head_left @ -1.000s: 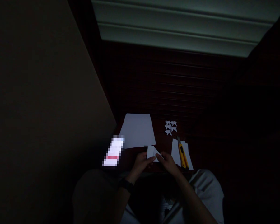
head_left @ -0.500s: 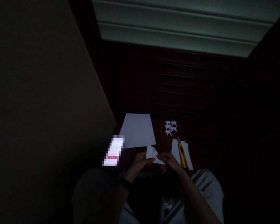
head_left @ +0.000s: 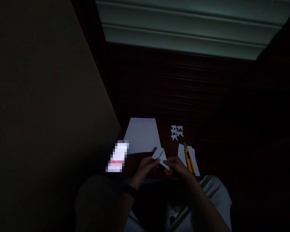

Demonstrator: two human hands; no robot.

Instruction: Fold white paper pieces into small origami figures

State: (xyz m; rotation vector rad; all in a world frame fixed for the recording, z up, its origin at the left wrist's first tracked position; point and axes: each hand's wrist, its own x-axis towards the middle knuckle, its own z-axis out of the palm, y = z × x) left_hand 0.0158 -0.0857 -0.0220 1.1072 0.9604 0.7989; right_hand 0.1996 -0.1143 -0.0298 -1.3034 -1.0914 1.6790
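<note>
A small folded piece of white paper (head_left: 162, 157) is held up between both hands over the near edge of the dark table. My left hand (head_left: 146, 165) pinches its left side, thumb on top. On the right side, my right hand (head_left: 176, 166) grips the paper between thumb and fingers. A slanting crease or flap edge runs across the paper's face. The fingers beneath it are partly hidden, and the light is dim.
Behind the hands lies a large white sheet (head_left: 142, 135). Several small folded paper shapes (head_left: 174, 132) sit at the back right. A yellow box cutter (head_left: 188, 160) rests on smaller white sheets (head_left: 196, 165). A lit, blurred-out screen (head_left: 118, 156) is at the left.
The folded paper has turned in my hands, its upper corner now pointing up and overlapping the large sheet's near edge. Both hands still hold it.
</note>
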